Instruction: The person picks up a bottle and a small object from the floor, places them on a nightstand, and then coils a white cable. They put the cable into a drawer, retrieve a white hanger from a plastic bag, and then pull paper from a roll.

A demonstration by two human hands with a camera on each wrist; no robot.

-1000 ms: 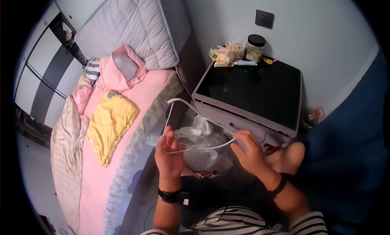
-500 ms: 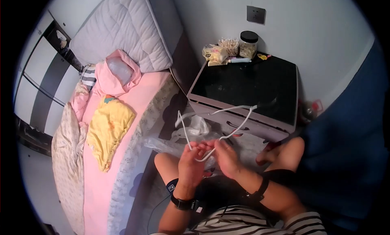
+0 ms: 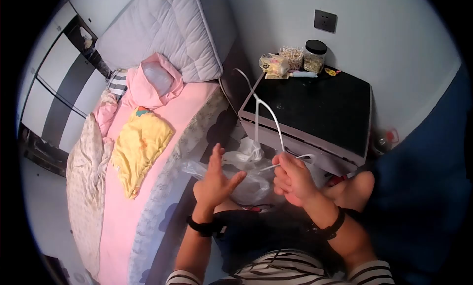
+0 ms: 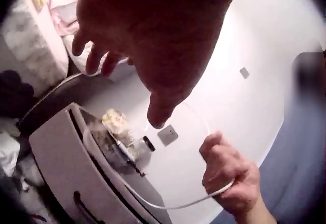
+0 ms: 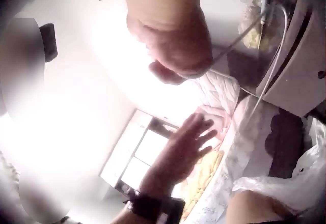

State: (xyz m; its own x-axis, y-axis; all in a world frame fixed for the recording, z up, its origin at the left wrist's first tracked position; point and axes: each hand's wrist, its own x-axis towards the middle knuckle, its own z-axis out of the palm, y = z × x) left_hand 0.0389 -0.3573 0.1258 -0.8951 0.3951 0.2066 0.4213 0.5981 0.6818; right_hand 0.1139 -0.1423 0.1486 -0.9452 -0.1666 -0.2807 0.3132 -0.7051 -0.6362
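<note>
My right hand [image 3: 294, 180] grips a white clothes hanger [image 3: 272, 110] by its frame, fingers curled round it. The hanger stands tilted, its hook pointing up and away toward the cabinet. To the left, my left hand [image 3: 217, 182] is held in the air, its fingers extended and the thumb spread, with nothing in it. In the left wrist view the hanger's bar [image 4: 173, 207] runs down into the right fist. A yellow garment [image 3: 140, 146] lies on the pink bed sheet [image 3: 189, 104] to the left.
A cabinet [image 3: 315, 118] with a dark top stands ahead, bearing a black-lidded jar [image 3: 314, 58], cotton swabs [image 3: 291, 56] and a yellow packet [image 3: 274, 64]. Clear plastic bags [image 3: 249, 184] sit below my hands. A blue curtain [image 3: 423, 176] hangs on the right.
Both hands held the hanger, came together and turned it. Now the left hand has let go and moved left, while the right holds the hanger with its hook pointing away.
</note>
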